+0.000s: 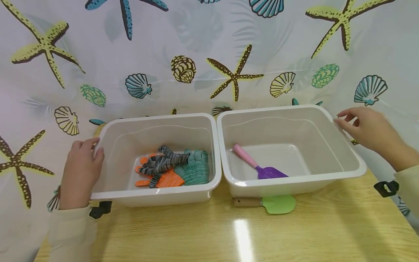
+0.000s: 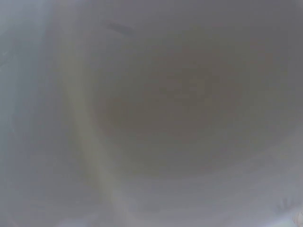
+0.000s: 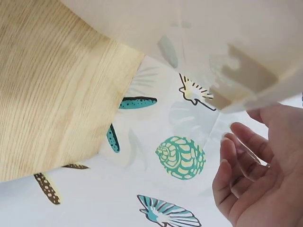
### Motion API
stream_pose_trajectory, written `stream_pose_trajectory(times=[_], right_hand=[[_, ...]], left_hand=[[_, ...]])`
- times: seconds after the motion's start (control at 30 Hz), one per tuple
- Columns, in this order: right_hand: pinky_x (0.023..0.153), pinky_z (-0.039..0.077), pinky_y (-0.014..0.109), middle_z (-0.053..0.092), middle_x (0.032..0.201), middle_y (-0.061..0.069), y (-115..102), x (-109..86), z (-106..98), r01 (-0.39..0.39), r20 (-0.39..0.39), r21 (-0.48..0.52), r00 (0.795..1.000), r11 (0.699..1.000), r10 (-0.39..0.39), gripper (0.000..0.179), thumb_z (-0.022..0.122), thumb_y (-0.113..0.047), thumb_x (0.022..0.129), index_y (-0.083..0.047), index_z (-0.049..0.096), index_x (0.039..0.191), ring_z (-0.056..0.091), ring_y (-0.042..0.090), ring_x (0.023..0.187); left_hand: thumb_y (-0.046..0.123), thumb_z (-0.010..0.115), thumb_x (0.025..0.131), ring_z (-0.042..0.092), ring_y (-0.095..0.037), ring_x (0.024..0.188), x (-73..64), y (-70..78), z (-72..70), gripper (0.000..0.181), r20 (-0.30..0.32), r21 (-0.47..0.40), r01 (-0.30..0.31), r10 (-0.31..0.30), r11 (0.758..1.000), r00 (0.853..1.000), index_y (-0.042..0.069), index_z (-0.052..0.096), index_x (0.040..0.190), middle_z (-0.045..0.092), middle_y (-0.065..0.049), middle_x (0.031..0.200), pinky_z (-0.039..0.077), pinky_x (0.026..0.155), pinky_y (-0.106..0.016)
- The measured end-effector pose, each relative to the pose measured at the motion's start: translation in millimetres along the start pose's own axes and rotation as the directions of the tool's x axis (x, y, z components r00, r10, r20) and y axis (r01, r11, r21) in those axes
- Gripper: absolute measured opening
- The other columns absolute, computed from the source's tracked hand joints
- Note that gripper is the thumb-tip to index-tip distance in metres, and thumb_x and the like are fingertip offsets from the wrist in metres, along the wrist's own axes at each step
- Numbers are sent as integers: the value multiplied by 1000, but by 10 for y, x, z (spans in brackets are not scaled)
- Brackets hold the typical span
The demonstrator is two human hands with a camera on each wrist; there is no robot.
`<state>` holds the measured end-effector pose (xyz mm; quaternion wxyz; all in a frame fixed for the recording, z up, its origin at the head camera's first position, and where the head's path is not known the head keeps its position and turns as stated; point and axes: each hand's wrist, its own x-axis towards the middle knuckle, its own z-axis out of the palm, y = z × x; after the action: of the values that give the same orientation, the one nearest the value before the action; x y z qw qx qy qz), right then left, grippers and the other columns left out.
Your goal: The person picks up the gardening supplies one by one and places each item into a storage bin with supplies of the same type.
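Observation:
In the head view my left hand (image 1: 82, 171) is at the outer side of the left white plastic bin (image 1: 157, 194), its thumb and fingertips right at the rim. Inside that bin lie knit gloves: a grey-black striped glove (image 1: 163, 163), an orange glove (image 1: 171, 178) and a teal folded knit piece (image 1: 198, 167). My right hand (image 1: 373, 129) is beside the right white bin (image 1: 294, 185), thumb and forefinger close to its rim. Its fingers (image 3: 251, 139) hang loosely bent in the right wrist view. A toy shovel (image 1: 270, 173) with a pink handle lies in the right bin.
On the wooden table (image 1: 163, 233), a green spatula (image 1: 278, 204) with a wooden handle lies along the right bin's front. The bins stand side by side. Behind them hangs a white curtain (image 1: 108, 87) printed with shells and starfish. The left wrist view is a pale blur.

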<state>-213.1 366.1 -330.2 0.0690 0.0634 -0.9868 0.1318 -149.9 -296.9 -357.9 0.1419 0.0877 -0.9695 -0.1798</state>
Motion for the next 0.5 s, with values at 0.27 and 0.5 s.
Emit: stream_pose_trajectory(times=[0.27,0.5], right_hand=[[56,36,33,53,86,13,-72,36,173,93,-120,35,989,995,-88,31,56,-26,86,1,59,102,47,24,75],[61,33,36,48,92,19,-109,66,254,48,-169,113,985,992,-28,32,57,-18,83,5,56,107,46,30,80]], left_hand=[[20,44,92,40,-41,90,1,-3,21,42,-19,-9,-13,13,1000,1000,-4,43,125,41,-27,106,33,77,-55],[20,44,92,41,-39,90,5,16,14,42,-16,10,6,-5,1000,1000,-3,42,127,41,-27,107,36,76,-55]])
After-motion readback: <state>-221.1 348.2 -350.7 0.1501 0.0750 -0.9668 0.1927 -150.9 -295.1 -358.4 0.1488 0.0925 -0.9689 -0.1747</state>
